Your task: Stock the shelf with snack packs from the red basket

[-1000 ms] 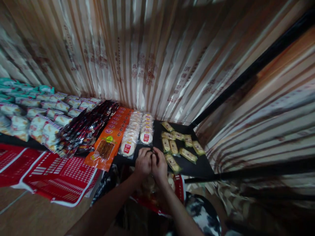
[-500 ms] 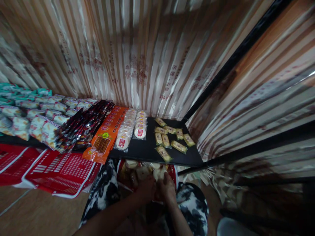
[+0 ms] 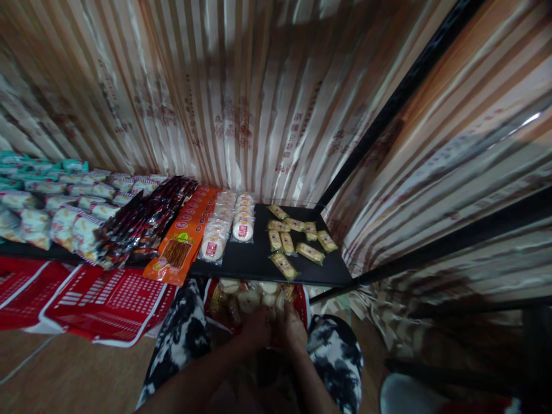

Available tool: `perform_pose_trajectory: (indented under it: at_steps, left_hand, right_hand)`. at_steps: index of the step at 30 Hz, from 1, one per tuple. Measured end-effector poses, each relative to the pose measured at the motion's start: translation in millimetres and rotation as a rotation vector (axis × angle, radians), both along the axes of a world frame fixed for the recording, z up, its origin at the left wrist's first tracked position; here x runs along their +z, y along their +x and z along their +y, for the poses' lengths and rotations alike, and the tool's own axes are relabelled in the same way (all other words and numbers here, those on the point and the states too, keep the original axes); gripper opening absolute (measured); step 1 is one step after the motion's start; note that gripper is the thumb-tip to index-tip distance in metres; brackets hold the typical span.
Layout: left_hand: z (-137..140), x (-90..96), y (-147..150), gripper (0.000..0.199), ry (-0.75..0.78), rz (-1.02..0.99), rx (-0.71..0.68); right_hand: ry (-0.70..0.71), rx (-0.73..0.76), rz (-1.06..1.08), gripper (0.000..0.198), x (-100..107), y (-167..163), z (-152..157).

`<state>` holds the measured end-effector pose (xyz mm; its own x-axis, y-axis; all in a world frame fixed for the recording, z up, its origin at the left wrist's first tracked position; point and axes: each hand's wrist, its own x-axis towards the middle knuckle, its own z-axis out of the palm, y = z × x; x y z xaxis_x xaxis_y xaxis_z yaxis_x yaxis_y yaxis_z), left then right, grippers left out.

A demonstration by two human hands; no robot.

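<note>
Between my knees a red basket (image 3: 307,307) with a pale rim holds several clear-wrapped, round, pale rice crackers (image 3: 249,300) and yellowish packets (image 3: 219,300). Both hands reach into it. My left hand (image 3: 257,328) is low over the crackers, its fingers mostly hidden by the back of the hand and dim light. Beside it, my right hand (image 3: 292,328) has its fingers bent round a pale wrapped rice cracker packet (image 3: 280,300). On the black shelf (image 3: 254,265) just beyond lie several small yellow-wrapped bars (image 3: 309,253) and two overlapping rows of rice cracker packets (image 3: 244,230).
Left along the shelf are an orange snack packet (image 3: 177,253), dark shiny packets (image 3: 138,230), white snack bags (image 3: 69,224) and green packets (image 3: 37,164). Red baskets (image 3: 107,299) stand below. Black metal bars (image 3: 388,112) and striped sheeting (image 3: 241,86) enclose the back and right.
The view has shifted slightly. Both hands stay in the basket, and more of the crackers in it show. The goods on the shelf have not moved.
</note>
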<state>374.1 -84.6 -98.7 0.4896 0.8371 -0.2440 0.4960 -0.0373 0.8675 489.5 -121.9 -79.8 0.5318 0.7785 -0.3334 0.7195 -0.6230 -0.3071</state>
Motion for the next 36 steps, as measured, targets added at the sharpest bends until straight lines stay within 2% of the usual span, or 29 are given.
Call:
perform_pose_trajectory:
  at_steps: [6,9,13,17,20,23,27,32,36]
  left_hand:
    - [5,9.2,-7,0.048,-0.023,-0.021,0.001]
    - [10,11.2,-11,0.06,-0.028,-0.083,-0.005]
    - [16,16.0,-21,0.069,-0.081,-0.187,0.019]
    - [22,31.0,-35,0.063,-0.158,-0.387,0.169]
    - [29,41.7,-43,0.043,-0.165,-0.455,0.223]
    - [35,47.2,-49,0.024,-0.165,-0.46,0.339]
    - [42,51.9,-53,0.021,-0.159,-0.469,0.471]
    - [49,56.3,-53,0.027,-0.207,-0.537,0.564]
    - [53,57.1,-54,0.031,-0.198,-0.496,0.522]
  right_hand:
    - [-0.001,0.105,-0.02,0.037,37,2,-6]
    - [0.1,0.081,0.033,0.034,47,10,-7]
    - [0.293,0.078,0.284,0.029,58,21,-1]
    - [0.378,0.156,0.521,0.031,71,20,10]
    - [0.382,0.196,0.675,0.034,79,10,20]
    - [0.427,0.072,0.817,0.042,81,-4,31]
    - [0.514,-0.132,0.985,0.052,78,-19,41]
    - [0.544,-0.127,1.03,0.046,71,-37,48]
    - [0.614,-0.127,0.95,0.044,69,-41,60]
